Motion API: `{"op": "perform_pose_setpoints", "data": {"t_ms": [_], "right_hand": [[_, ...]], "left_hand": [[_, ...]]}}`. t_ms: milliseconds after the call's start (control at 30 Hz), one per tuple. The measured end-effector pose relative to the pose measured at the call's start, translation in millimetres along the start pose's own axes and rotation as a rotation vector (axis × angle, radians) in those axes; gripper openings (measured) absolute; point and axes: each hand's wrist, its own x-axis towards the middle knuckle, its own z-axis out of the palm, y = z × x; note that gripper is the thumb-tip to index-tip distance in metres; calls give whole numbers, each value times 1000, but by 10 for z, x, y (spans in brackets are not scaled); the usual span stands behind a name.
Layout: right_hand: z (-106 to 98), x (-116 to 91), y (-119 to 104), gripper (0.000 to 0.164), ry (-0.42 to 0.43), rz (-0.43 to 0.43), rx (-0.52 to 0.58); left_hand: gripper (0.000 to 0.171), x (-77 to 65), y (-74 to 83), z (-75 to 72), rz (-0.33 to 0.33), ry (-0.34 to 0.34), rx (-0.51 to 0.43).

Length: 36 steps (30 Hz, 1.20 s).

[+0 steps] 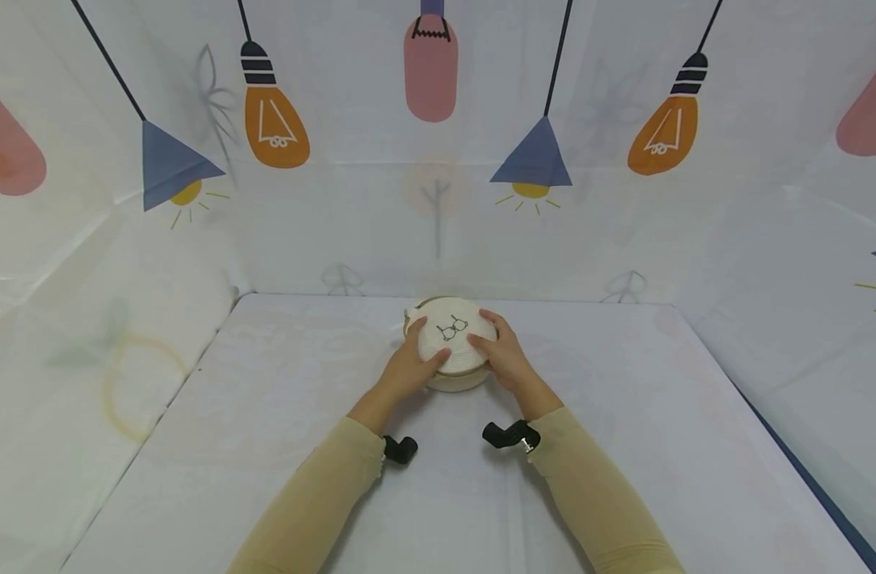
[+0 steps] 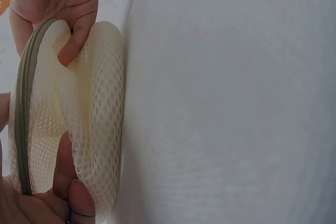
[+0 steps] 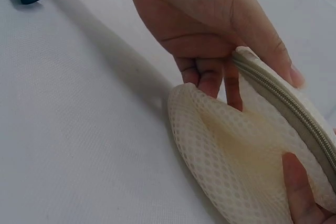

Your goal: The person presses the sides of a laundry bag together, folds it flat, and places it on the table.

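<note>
A round, cream mesh laundry bag (image 1: pixel 448 309) with a line drawing of glasses on its top stands low on the white table. My left hand (image 1: pixel 405 370) grips its left side, thumb on the top face. On the opposite side my right hand (image 1: pixel 512 363) holds it, thumb also on top. In the left wrist view the soft mesh wall (image 2: pixel 106 114) is folded inward, with fingers pressed into the fold below the olive zipper (image 2: pixel 24 87). The right wrist view shows the closed zipper (image 3: pixel 286 94) running round the upper rim, the right thumb over it and fingers below.
The bag is near the back edge of the white table (image 1: pixel 438 486). Behind it hangs a pale cloth wall (image 1: pixel 351 223) printed with lamps and bulbs, with similar cloth at both sides. A black wrist mount (image 1: pixel 509 434) sticks out from each sleeve.
</note>
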Motion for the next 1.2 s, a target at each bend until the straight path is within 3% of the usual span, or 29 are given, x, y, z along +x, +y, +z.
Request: {"op": "perform_pose_setpoints", "data": {"t_ms": [300,733,1000,1200], "right_hand": [[-11,18,4,65,28,26,11],[-19,28,-1,66,36,70,-18],[-4,-6,-13,66,50,7,-142],[20,-38,-44,69,71,-21,-317]], "left_hand": [[86,17,-25,7,-46,-51,25],[84,10,-38,-6,-8,-47,-6],[84,-20,-3,14,-32,-18,-7],[84,-19,28,4,-30,4,34]]}}
